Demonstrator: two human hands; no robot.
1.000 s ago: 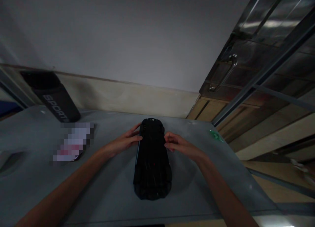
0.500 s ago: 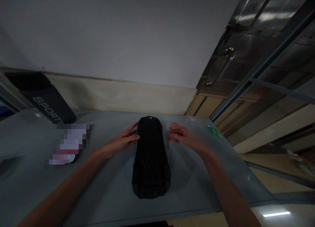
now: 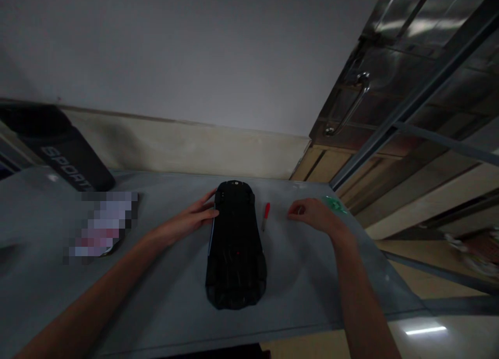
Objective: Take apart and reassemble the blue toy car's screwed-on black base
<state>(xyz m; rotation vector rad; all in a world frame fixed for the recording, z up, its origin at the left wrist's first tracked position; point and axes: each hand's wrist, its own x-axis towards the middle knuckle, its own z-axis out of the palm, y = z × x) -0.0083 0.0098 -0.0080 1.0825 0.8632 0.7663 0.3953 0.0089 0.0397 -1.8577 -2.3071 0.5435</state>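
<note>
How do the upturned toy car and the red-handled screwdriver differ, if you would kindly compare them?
The toy car is far larger than the screwdriver. The toy car shows a black underside, while the screwdriver has a red handle. The left hand touches the toy car; the screwdriver lies untouched. Both are on the grey table.

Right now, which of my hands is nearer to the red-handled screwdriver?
Right: your right hand is apart from the screwdriver, on its right; your left hand, farther left, touches the upturned toy car.
</note>
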